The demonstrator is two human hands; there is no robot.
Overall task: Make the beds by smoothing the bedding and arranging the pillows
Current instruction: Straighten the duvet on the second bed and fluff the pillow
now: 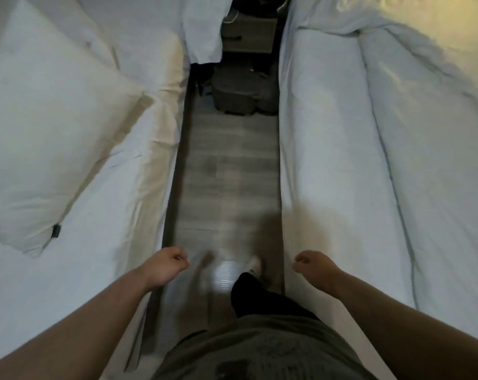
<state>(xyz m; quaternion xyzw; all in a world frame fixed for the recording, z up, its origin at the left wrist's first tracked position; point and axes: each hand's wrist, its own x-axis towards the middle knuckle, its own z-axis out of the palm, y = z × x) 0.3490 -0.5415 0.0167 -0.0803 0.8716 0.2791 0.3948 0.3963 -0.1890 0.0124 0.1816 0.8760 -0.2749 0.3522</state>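
Pillow on left bed; wood floor beside (blurry).

No legible text, number, brand or sign was visible. A small dark tag on the corner of the white pillow, well to the left of the left hand and its fingers, was too small to read. A dark print on the grey shirt, below the fingers, was blurred.
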